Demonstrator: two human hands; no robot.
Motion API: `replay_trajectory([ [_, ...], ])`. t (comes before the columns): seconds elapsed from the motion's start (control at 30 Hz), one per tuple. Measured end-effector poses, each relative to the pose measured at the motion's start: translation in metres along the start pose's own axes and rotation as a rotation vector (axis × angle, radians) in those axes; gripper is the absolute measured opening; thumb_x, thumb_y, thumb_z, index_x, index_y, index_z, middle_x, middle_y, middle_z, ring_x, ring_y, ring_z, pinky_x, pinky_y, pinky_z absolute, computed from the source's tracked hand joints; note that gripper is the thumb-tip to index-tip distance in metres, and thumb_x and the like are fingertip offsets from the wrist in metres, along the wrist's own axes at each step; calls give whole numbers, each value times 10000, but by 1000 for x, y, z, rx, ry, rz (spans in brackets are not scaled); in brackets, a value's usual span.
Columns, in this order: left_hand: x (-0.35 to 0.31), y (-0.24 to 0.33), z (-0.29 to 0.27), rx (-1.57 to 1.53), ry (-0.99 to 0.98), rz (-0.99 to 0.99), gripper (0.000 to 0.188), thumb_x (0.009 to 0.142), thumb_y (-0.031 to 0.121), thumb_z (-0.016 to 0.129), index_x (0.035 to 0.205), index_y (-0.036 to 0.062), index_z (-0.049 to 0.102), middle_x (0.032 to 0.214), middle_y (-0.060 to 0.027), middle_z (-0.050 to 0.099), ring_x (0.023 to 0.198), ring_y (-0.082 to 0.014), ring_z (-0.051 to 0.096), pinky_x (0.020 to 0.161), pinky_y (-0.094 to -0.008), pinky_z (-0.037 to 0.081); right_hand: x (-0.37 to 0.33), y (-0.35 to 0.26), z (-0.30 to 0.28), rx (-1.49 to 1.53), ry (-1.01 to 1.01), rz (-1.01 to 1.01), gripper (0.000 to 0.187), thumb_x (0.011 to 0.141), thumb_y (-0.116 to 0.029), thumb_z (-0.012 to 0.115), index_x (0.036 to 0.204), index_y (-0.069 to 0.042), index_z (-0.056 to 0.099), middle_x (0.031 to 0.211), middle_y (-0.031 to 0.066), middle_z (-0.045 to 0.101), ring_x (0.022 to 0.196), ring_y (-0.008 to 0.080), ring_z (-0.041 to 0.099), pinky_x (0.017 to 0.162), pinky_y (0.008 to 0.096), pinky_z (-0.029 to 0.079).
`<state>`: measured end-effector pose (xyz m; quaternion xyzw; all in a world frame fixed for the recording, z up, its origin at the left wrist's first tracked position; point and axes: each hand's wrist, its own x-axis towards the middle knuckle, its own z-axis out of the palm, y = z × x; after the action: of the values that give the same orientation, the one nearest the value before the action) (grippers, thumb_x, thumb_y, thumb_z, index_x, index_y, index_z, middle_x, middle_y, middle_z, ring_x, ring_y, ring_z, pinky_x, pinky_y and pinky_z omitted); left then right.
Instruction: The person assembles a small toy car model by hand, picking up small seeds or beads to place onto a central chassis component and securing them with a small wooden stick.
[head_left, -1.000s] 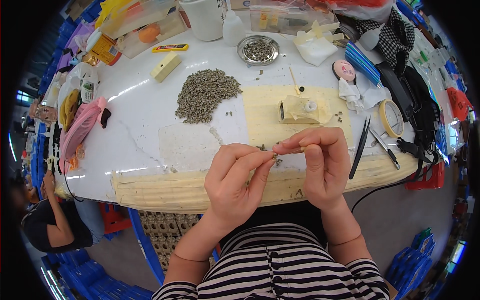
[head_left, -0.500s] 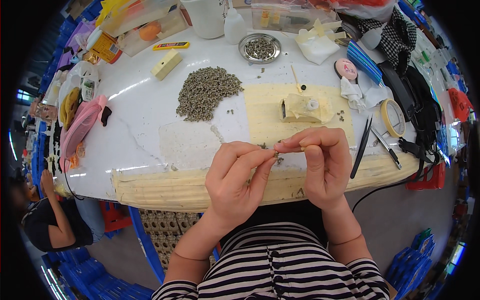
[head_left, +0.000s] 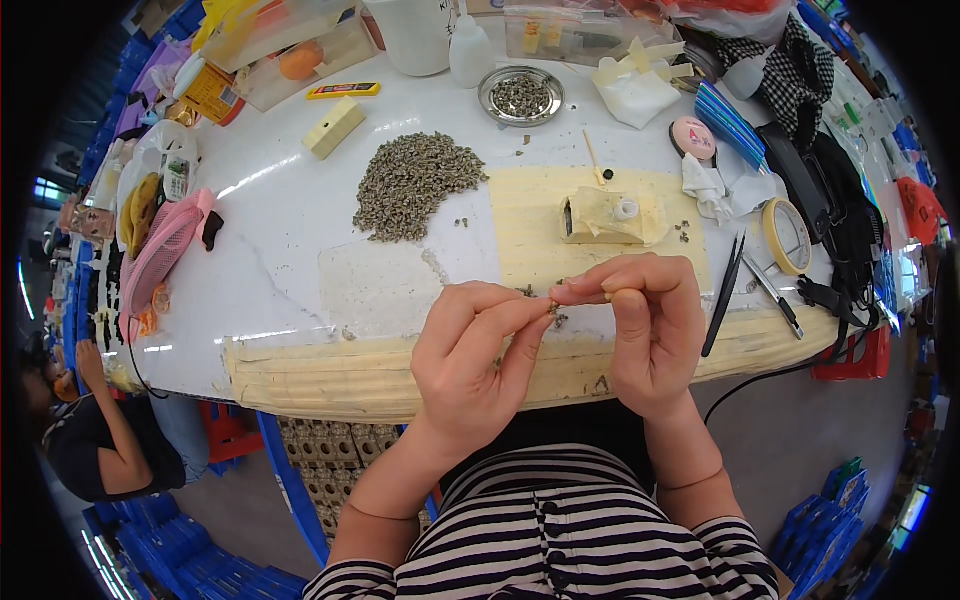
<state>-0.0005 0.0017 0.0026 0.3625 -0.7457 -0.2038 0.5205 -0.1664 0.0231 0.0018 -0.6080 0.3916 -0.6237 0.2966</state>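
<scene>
Just over the table's near edge, my left hand point(head_left: 465, 355) is closed in a pinch on a small metal part point(head_left: 554, 308) at its fingertips. The fingers cover most of that part. My right hand point(head_left: 655, 340) is closed too, its fingertip meeting the left fingertips at the part. A short pale tip point(head_left: 609, 296) shows between its thumb and fingers; the rest of that thing is hidden. Behind my hands lie a few loose metal parts, on a sheet of yellowish tape point(head_left: 520, 230). Farther off to the left spreads a large pile of similar small metal parts point(head_left: 410, 190).
A tape-wrapped block point(head_left: 590, 225) stands beyond my hands. Tweezers point(head_left: 724, 295), a craft knife point(head_left: 775, 295) and a tape roll point(head_left: 770, 235) lie to the right. At the back is a round metal dish point(head_left: 484, 103) of parts. Another person point(head_left: 110, 440) sits at left.
My hands hold nearly the same pose, fingertips together at the small metal part. At the far left, the other person's head and arm have shifted slightly.
</scene>
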Motion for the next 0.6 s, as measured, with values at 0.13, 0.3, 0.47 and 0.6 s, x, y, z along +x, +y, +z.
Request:
replay_trajectory([
  [0.13,0,1,0,-4,3,3,214,755,-59,783,947,18,725,846,-80,645,759,-229,620,641,-318,489,0,0,0,-12,-5,-23,96,1038,-39,516,1066,48,543,991,136,682,912,209,733,796,292,589],
  [0.3,-1,1,-2,3,-30,-16,182,788,-68,770,949,1,719,887,-98,660,804,-224,637,697,-305,510,1,0,1,-37,29,-35,76,1014,-32,565,1029,43,562,978,134,687,893,202,732,784,290,587],
  [0.47,-1,3,-3,7,-50,-19,163,805,-73,762,948,-9,717,906,-107,667,827,-222,647,726,-297,521,1,2,1,-99,86,-55,74,987,-34,613,999,33,585,934,120,699,844,186,723,751,283,577],
  [0.6,0,3,-3,4,-53,-14,163,805,-70,764,949,-8,720,907,-106,667,829,-221,649,727,-296,521,1,2,1,-94,104,-30,96,989,-56,623,1006,31,588,913,115,708,830,175,717,743,276,568],
])
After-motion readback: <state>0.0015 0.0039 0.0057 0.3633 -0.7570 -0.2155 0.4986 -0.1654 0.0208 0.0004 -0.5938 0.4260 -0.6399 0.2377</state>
